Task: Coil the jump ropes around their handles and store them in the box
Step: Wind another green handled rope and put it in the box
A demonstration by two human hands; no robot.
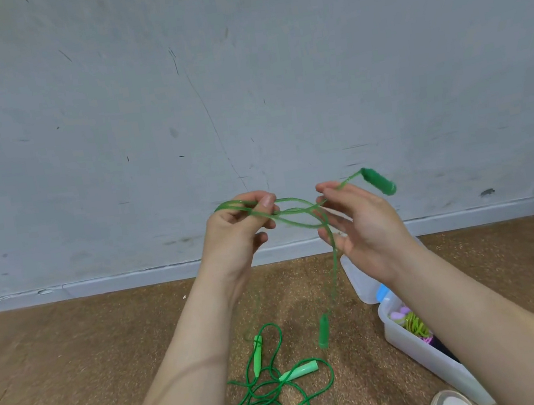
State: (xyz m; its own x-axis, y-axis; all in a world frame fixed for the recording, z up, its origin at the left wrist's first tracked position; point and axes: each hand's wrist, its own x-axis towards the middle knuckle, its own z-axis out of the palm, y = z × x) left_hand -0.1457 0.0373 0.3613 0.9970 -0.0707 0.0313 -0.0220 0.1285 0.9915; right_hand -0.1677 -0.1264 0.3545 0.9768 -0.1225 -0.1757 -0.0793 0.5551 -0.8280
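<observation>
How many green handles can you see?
4 handles: one sticks up beside the right hand, one dangles below it, two paler ones lie on the floor in the loose rope. The box may hide more.

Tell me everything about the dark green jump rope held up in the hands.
The see-through dark green plastic jump rope hangs in the air, uncoiled. The left hand grips loops of its thin cord; the right hand pinches the cord near one stubby green handle, which sticks out to the right. The other handle dangles on a straight strand above the brown floor.
</observation>
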